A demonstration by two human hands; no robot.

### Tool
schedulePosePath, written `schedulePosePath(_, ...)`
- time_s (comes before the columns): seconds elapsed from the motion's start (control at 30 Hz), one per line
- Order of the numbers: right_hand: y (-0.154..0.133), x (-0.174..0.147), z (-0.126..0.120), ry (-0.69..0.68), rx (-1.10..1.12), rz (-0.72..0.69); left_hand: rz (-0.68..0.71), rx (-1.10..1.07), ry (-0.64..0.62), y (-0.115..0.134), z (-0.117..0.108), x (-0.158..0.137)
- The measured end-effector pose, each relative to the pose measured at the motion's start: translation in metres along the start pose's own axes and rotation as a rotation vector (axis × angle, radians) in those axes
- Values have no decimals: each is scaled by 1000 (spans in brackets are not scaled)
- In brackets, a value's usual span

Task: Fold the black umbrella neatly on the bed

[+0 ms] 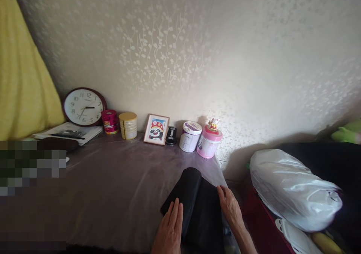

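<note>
A black, soft-looking folded piece (pixel 207 209), perhaps cloth, lies on the table near its right corner, with a raised rounded fold along its left part. My left hand (pixel 170 225) rests on that fold, fingers stretched out and lying flat together. At the right edge of the black piece, my right hand (pixel 229 205) has its bent fingers closed on the border. The right thumb is mostly hidden. The lower end of the black piece runs out of view.
Along the wall stand a clock (pixel 84 107), a red tin (pixel 109 122), a yellow tin (pixel 128 126), a panda picture frame (pixel 156 130), a white tub (pixel 190 137) and a pink tub (pixel 209 144) carrying a figurine. Right of the table (pixel 121 193) sits a white plastic bag (pixel 293 190).
</note>
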State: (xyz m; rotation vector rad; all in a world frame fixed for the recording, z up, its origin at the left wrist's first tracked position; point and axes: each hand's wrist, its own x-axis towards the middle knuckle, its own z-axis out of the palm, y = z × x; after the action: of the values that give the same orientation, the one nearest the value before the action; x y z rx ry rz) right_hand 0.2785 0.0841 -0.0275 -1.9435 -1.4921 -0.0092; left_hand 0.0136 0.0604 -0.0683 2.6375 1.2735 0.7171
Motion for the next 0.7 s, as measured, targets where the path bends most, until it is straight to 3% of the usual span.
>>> schedulePosePath(0.1,-9,-19,-11,-85,149,243,-14,-31,-7,3,-5,-1)
schedulePosePath(0.2,-27,-28,-18,-135,320,348,-41,-42,-16,6,-8,-3)
schedulePosePath(0.33,-44,-30,-21,-174,357,313,-54,-30,-22,6,-9,-4)
schedulePosePath(0.53,-45,-27,-20,15,69,186,-38,-36,12,4,-6,-3)
schedulePosePath(0.7,-52,-30,-25,-80,183,197,-64,-25,51,7,-4,-3)
